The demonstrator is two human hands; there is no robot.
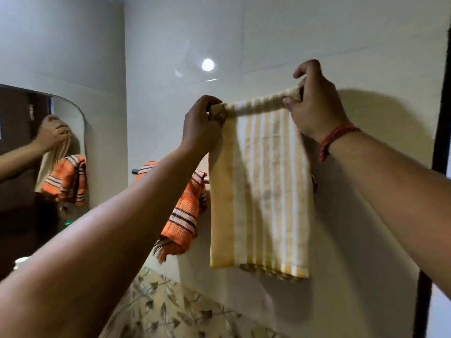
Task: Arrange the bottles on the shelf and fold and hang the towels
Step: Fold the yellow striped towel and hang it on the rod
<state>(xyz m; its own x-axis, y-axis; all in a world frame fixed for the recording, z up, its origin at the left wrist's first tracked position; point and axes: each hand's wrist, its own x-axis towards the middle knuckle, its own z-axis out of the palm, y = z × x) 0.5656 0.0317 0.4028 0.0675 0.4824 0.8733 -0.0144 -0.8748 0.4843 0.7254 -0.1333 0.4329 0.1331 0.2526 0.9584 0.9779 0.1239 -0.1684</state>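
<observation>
Cloth is what this moment is about: a yellow-and-white striped towel hangs flat in front of the white tiled wall, held up by its top edge. The left hand pinches the top left corner and the right hand the top right, fingers closed on the folded edge, which is stretched taut between them. It looks thin, soft and light, with no stiffness of its own; it will sag wherever it is let go, so the two top corners are the sensible hold. Whether a rail sits behind the top edge cannot be told. Lower left, an orange striped towel is draped over a rail, and a mirror shows both.
</observation>
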